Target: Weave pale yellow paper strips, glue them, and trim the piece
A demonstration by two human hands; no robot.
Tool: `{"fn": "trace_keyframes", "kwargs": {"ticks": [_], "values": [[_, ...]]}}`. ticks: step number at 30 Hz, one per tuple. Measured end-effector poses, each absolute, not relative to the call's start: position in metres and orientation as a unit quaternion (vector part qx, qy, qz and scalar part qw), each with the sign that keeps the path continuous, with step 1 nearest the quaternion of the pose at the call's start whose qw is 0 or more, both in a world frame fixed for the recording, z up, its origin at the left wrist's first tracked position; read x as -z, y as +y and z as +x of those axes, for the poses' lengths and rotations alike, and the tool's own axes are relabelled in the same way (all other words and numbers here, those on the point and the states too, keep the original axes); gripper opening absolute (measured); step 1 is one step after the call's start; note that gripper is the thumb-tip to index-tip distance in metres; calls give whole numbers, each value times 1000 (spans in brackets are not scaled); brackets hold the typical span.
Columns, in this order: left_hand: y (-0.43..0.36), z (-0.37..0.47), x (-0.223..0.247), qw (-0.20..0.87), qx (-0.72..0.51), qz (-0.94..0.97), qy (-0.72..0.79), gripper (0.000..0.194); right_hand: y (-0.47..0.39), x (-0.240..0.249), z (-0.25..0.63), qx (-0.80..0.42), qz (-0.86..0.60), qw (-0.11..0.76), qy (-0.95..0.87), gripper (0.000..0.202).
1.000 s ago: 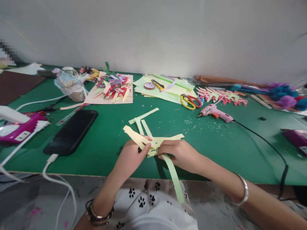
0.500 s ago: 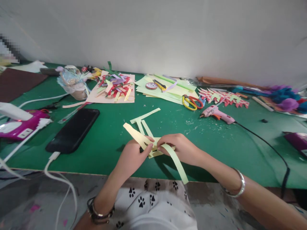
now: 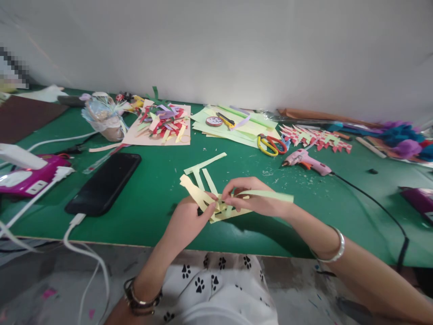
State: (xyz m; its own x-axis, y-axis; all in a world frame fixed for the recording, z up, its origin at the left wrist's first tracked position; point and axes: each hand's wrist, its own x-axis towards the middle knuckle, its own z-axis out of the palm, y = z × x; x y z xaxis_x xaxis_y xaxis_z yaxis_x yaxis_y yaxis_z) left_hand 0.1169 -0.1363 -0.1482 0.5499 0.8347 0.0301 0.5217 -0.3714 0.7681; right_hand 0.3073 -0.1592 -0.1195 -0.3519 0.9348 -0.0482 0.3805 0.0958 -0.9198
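Note:
My left hand (image 3: pixel 189 216) is closed on cream paper strips (image 3: pixel 193 188), the thumb pressing where several strips cross. One cream strip sticks out up and to the left of it. Close by on the right, my right hand (image 3: pixel 253 194) has its fingertips pinched together at the crossing. A pale green paper strip (image 3: pixel 275 195) runs from there across the back of that hand towards the wrist. Just what the right fingertips grip is partly hidden. Beyond the hands, loose pale green strips (image 3: pixel 208 161) lie on the green table (image 3: pixel 162 180).
At the back are cut paper scraps (image 3: pixel 165 119), paper sheets (image 3: pixel 204 115), scissors (image 3: pixel 270 145) and folded red-and-white paper (image 3: pixel 314 137). To the right lies a pink glue gun (image 3: pixel 306 161) with its cord. A black phone (image 3: pixel 103 183) with a white cable lies left.
The pale green strip hung down towards the table's front edge before; now it lies across the right hand, pointing right. The right fingers have lifted and shifted slightly. My left hand stays put.

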Motion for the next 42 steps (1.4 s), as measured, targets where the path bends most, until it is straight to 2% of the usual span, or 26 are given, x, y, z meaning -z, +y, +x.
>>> {"fn": "trace_keyframes", "kwargs": {"ticks": [5,12,18,22,42], "values": [[-136,117,148,363,-219,804,417,24,-158,122,314,-540,-467,242,-657,10],[-136,117,150,341,-197,807,439,24,-157,133,311,-532,-465,236,-667,7],[-136,118,151,314,-196,816,444,20,-155,136,303,-486,-517,237,-664,17],[-136,118,150,308,-197,826,430,18,-154,137,296,-451,-547,246,-661,16],[-136,118,151,419,-227,768,428,24,-175,138,306,-515,-512,279,-628,8]]}}
